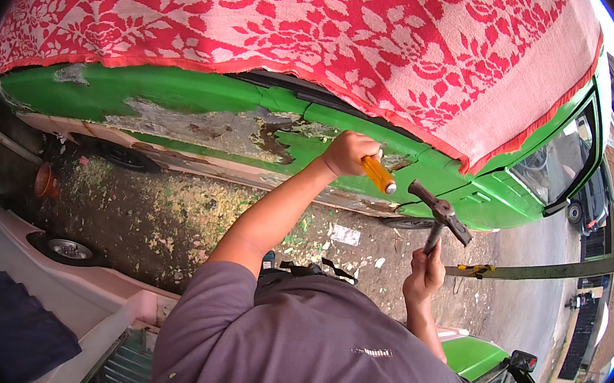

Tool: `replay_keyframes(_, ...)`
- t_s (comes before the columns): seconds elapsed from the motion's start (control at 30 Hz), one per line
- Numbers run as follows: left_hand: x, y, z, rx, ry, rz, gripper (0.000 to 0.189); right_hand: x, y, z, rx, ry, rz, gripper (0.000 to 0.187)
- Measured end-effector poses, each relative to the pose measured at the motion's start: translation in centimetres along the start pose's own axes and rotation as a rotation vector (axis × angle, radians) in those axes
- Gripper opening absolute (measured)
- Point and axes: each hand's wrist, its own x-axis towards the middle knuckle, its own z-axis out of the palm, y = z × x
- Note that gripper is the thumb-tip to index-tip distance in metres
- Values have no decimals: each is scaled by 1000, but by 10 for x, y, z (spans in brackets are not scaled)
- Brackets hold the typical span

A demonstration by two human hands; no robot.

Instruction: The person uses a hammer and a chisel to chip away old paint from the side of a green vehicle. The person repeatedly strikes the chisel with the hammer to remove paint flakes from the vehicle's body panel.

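Observation:
My left hand (352,153) grips a yellow-handled hand tool (378,175) against the side of a green van-like vehicle (214,162). The handle's metal-capped end points toward the hammer; the working end is hidden by my fist and cannot be told. In my right hand (424,275) is a hammer (444,212), its steel head raised a short distance from the capped handle, not touching it. Around my left hand, the green paint is broken by a large grey patch (193,126) with flaking edges and rusty metal near the lower sill.
A red floral blanket (323,27) covers the vehicle's upper side. Paint flakes (186,215) litter the ground. A pale vehicle (121,289) stands close behind on the left, with an orange pot (46,181) beyond it. A metal pole (551,270) crosses at right.

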Motion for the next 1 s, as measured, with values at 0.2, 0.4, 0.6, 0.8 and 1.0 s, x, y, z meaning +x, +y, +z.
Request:
replay_keyframes(0.2,-4,-1,-4,84,-10,-19,25,4,-4,9,-141,-117,77,50)
replay_keyframes(0.4,-6,-5,-1,62,-40,-37,18,2,-3,5,-71,-66,6,52)
replay_keyframes(0.6,-11,-7,6,98,-125,-39,14,-5,-12,1,93,63,53,50)
replay_keyframes(0.8,-2,-9,11,163,-113,-151,10,0,-13,10,-106,-121,323,47)
replay_keyframes(1.0,0,-12,4,120,-53,-227,12,15,-13,13,-53,13,287,49)
